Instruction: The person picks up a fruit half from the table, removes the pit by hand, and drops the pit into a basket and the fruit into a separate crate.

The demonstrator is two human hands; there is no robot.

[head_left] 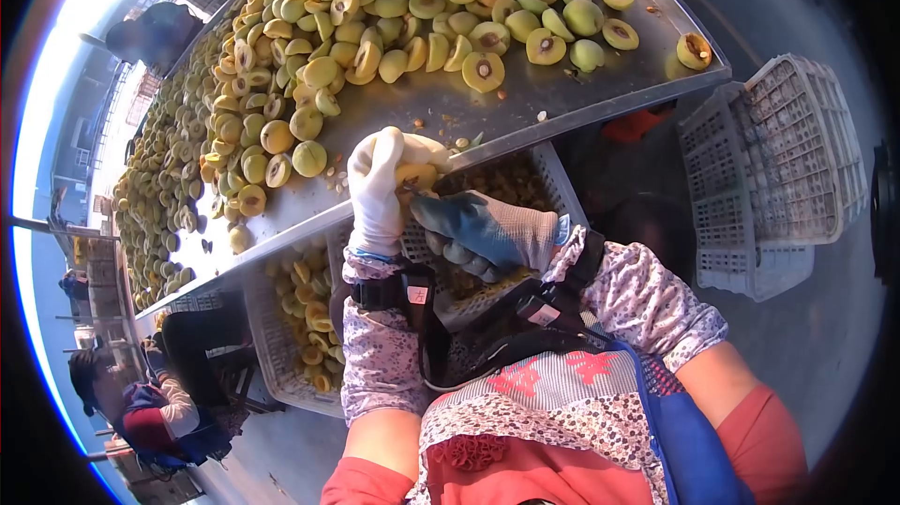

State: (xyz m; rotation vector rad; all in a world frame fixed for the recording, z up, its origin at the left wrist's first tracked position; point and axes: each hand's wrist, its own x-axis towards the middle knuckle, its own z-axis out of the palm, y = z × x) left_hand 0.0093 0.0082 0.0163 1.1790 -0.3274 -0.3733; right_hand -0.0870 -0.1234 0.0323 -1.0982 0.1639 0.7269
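Observation:
My left hand point(375, 191), in a white glove, is shut on a yellow fruit point(415, 174) at the near edge of the metal table point(525, 102). My right hand point(473, 228), in a blue-grey glove, has its thumb tip pressed against that fruit's underside. Its fingers are curled, and whether they hold anything is hidden. Both hands hover over a white plastic basket point(558, 188) that holds brownish pits. A large heap of whole and halved yellow-green fruit point(375, 27) covers the table beyond my hands.
A second basket point(281, 355) under the table holds halved fruit. Stacked empty white crates point(778, 158) stand on the floor to the right. Another person point(141, 402) sits at the lower left, and one more point(159, 31) at the table's far side.

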